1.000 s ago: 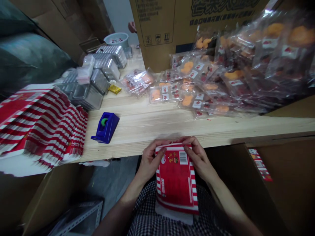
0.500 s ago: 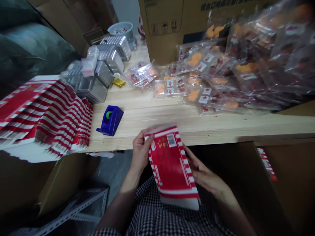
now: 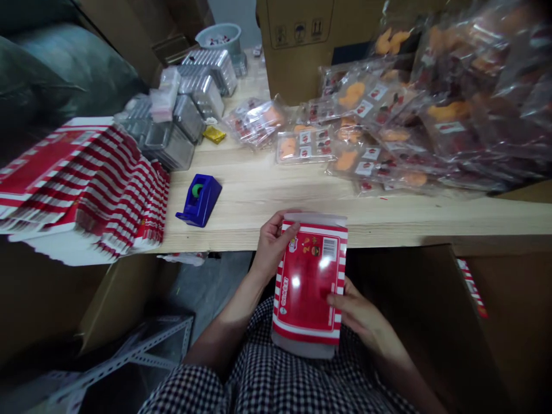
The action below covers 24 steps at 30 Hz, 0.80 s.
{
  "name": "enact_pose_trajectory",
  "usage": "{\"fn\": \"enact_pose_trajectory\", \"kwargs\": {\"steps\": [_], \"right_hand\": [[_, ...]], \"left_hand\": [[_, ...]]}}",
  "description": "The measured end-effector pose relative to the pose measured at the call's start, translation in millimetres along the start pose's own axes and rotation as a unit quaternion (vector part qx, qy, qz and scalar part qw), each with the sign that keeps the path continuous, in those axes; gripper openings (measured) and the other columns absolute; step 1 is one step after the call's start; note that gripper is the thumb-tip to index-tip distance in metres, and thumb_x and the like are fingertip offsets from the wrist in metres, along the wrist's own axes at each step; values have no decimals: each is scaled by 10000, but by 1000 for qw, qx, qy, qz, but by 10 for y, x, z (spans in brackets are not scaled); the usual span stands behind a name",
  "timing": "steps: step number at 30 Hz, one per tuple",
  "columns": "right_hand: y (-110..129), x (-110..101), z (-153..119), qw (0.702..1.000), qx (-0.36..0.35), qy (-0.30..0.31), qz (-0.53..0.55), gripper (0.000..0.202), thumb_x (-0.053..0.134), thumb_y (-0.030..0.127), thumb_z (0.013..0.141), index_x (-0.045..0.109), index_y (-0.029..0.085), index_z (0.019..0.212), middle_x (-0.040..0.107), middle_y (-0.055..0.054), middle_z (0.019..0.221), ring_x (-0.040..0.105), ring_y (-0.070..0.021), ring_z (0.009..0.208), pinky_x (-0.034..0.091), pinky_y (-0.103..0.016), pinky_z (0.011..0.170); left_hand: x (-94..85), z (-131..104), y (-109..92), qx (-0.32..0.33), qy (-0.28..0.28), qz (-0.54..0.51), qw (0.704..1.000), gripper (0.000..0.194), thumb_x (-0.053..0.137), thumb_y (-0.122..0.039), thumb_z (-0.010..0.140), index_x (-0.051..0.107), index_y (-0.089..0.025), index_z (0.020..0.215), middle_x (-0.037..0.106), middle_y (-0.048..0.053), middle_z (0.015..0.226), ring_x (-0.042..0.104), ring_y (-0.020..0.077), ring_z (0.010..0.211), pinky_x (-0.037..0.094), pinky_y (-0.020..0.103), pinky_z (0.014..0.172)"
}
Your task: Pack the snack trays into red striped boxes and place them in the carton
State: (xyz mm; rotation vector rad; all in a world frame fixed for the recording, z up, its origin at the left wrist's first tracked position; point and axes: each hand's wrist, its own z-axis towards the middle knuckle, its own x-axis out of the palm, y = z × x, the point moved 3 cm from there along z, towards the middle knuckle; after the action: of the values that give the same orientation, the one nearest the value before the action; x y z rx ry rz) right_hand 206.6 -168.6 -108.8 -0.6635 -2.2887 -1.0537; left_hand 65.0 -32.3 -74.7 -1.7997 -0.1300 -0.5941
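Observation:
A red and white striped cardboard box, with end flaps standing out at top and bottom, is held in front of my lap at the table's edge. My left hand grips its upper left corner, thumb on the printed face. At the lower right side, my right hand has its thumb on the face and its fingers behind the edge, partly hidden. The barcode faces up. Beyond it on the table, a blue tape dispenser with a green core stands to the left.
Stacked flat red-striped boxes fill the table's left. Clear plastic cases, a small yellow packet and a tub stand behind. Bagged toy sets heap on the right, before a large carton. An open carton sits below right.
The box has turned more upright and shifted right in view. My right thumb has come over onto its printed face. My left hand keeps its hold at the upper left corner.

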Motion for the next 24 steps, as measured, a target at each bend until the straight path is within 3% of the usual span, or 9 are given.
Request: {"fn": "enact_pose_trajectory", "kwargs": {"steps": [4,6,8,11,15,19,21,24], "right_hand": [[88,-62,140,994,-74,-83,-12,350,909,275,673,760,250,989,817,-10,973,770,-203,840,607,-362,847],[195,-103,161,982,-130,-134,-10,366,909,259,681,747,251,1009,818,-3,973,769,-190,831,613,-347,838],[268,-127,173,974,-161,-160,-11,387,916,246,672,734,250,1013,820,-1,957,769,-188,810,624,-353,820],[270,-126,210,972,-173,-157,-21,381,918,236,672,722,247,999,820,-1,944,768,-191,791,637,-367,799],[240,-127,246,970,-178,-153,-59,351,915,226,678,712,249,963,819,6,925,764,-185,755,646,-354,759],[432,-130,200,974,-183,-101,-91,530,855,241,772,628,309,1247,805,-10,1036,766,-179,820,635,-335,780],[584,-136,147,968,-214,-98,-86,619,802,262,834,530,346,1384,786,-19,1116,763,-184,891,626,-340,816],[714,-99,115,966,-228,-80,-93,632,775,274,858,505,346,1426,752,-38,1206,751,-214,975,618,-387,868]], "left_hand": [[-51,-106,25,10,14,32,999,626,784,-258,823,520,-282,1390,606,85,1408,616,239,1238,484,402,1069],[-108,-231,93,-26,34,48,998,717,825,-223,776,506,-274,1415,609,104,1404,607,247,1253,459,429,1093],[-176,-373,181,-95,59,57,992,641,824,-223,777,566,-230,1365,696,117,1268,680,246,1128,497,445,1035],[-260,-517,246,-160,60,48,984,462,798,-256,809,655,-181,1242,766,104,1097,740,227,941,549,425,935],[-286,-564,230,-158,38,31,986,391,817,-272,790,682,-160,1140,786,82,1022,750,204,886,564,369,892],[-323,-693,268,-148,3,41,988,387,859,-224,742,653,-168,1064,790,41,917,734,151,790,562,279,788],[-351,-798,302,-164,21,43,985,373,852,-213,753,640,-175,1058,784,30,896,721,134,752,551,258,749],[-378,-889,276,-194,88,52,976,354,826,-221,784,640,-181,1083,773,56,976,730,169,840,562,308,805]]}}
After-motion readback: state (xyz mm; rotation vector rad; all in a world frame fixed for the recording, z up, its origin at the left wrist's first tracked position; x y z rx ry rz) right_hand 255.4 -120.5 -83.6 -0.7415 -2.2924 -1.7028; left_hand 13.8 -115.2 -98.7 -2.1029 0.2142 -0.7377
